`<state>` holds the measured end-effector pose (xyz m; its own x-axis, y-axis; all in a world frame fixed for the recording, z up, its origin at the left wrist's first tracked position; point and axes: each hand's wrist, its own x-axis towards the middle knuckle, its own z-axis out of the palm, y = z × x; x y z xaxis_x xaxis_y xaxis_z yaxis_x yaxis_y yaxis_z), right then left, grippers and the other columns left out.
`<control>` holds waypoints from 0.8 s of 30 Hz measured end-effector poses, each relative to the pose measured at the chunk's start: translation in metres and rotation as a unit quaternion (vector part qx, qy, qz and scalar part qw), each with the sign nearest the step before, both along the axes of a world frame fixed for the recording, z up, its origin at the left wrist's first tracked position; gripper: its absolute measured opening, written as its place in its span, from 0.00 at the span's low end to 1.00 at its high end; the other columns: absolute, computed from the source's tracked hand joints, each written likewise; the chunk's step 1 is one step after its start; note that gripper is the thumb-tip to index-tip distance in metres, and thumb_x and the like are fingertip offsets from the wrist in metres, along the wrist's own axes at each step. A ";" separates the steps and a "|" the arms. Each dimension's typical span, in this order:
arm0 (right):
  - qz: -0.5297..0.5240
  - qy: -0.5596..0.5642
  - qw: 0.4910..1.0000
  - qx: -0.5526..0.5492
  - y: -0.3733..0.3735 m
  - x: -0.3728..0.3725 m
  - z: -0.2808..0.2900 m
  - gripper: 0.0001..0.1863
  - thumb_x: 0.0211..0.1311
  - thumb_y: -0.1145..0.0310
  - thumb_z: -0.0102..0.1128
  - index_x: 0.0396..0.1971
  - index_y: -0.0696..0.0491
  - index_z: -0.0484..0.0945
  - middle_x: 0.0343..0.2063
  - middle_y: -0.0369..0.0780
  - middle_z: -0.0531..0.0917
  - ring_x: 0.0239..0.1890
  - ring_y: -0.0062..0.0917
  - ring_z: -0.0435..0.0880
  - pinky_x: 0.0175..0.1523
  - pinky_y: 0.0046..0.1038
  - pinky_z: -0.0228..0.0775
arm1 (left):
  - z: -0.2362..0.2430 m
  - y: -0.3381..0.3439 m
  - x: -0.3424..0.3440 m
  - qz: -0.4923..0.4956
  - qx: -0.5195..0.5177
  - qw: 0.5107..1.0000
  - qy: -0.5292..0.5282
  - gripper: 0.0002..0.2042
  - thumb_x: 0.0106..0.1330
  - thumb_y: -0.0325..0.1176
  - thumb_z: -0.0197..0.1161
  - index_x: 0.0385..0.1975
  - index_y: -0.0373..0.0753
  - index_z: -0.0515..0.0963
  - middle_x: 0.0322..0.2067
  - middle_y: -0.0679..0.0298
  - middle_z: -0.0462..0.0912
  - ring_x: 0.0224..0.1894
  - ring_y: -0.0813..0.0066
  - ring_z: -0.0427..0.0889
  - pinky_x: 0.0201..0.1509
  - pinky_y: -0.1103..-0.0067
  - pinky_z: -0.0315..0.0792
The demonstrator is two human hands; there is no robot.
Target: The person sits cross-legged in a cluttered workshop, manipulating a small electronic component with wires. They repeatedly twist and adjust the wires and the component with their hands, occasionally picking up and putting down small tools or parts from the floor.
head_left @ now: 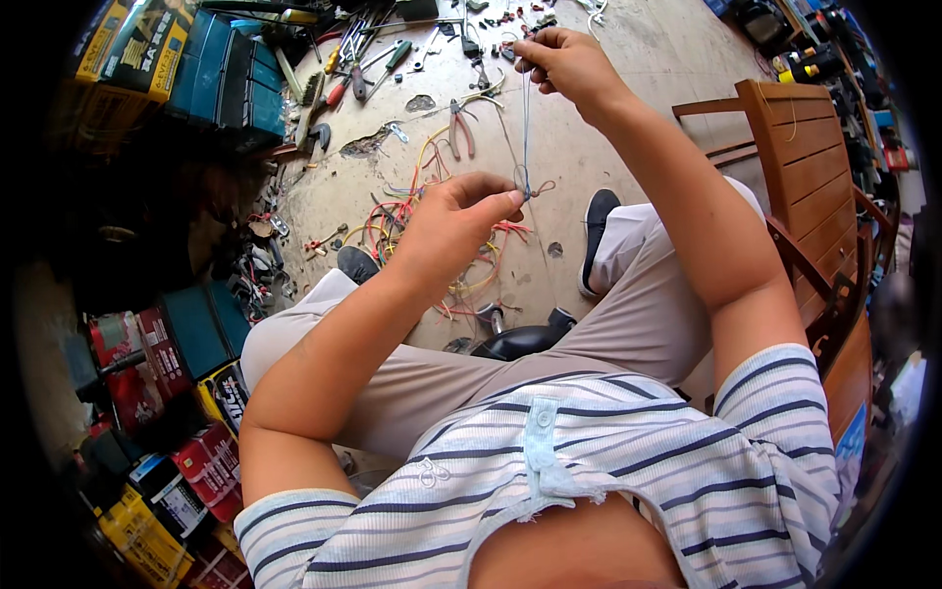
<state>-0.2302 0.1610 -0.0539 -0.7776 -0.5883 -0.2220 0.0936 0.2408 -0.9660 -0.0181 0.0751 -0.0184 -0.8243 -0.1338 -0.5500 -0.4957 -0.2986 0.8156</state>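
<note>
- Far left, upper frame: teal boxes [211,74] stacked beside scattered tools.
- Left of centre: a tangle of coloured wires [380,224] on the floor.
- Centre: the left hand [453,221], thumb and forefinger pinching the lower part of a thin blue strand [526,128], near a small brown loop [547,187].
- Upper centre: the strand runs upright between the hands (cord or wire, I cannot tell which); it looks light and limp, perhaps slippery, best gripped near its ends.
- Right of centre, top: the right hand [567,71], fingertips pressed together on its upper end.
- Right: a wooden chair [807,167].
</note>
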 end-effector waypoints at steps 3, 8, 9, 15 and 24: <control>-0.014 0.029 0.999 0.009 -0.001 -0.009 -0.007 0.10 0.62 0.64 0.58 0.33 0.57 0.78 0.24 0.33 0.81 0.22 0.11 0.73 0.27 0.15 0.67 | 0.000 0.000 0.002 0.011 0.005 0.999 -0.031 0.11 0.59 0.36 0.62 0.36 0.36 0.79 0.30 0.67 0.81 0.25 0.88 0.70 0.27 0.87 0.62; -0.015 0.041 0.999 0.008 -0.003 -0.016 -0.013 0.16 0.61 0.60 0.59 0.37 0.59 0.77 0.28 0.37 0.82 0.24 0.14 0.76 0.28 0.17 0.70 | 0.004 -0.003 0.005 0.018 0.025 0.998 -0.047 0.11 0.60 0.36 0.62 0.36 0.36 0.79 0.27 0.68 0.80 0.19 0.90 0.63 0.20 0.88 0.57; -0.012 0.096 0.994 0.046 -0.004 -0.016 -0.014 0.19 0.59 0.59 0.61 0.38 0.61 0.77 0.28 0.39 0.82 0.25 0.17 0.77 0.30 0.20 0.71 | 0.005 -0.003 0.005 0.029 0.025 0.998 -0.048 0.10 0.60 0.36 0.62 0.36 0.36 0.79 0.27 0.68 0.79 0.18 0.90 0.63 0.20 0.88 0.56; 0.056 0.334 0.937 0.081 -0.001 0.004 -0.008 0.30 0.52 0.49 0.63 0.42 0.64 0.78 0.30 0.45 0.83 0.30 0.27 0.81 0.42 0.30 0.72 | 0.000 -0.017 0.001 0.150 0.054 0.987 -0.012 0.07 0.61 0.30 0.62 0.34 0.34 0.76 0.25 0.68 0.76 0.16 0.92 0.59 0.17 0.89 0.49; 0.243 -0.014 0.969 0.049 0.002 0.055 0.036 0.16 0.58 0.53 0.61 0.32 0.52 0.82 0.23 0.30 0.78 0.27 0.12 0.72 0.32 0.16 0.62 | -0.006 -0.022 -0.001 0.132 0.062 0.989 0.000 0.09 0.60 0.29 0.62 0.36 0.31 0.75 0.23 0.70 0.72 0.18 0.90 0.60 0.19 0.88 0.51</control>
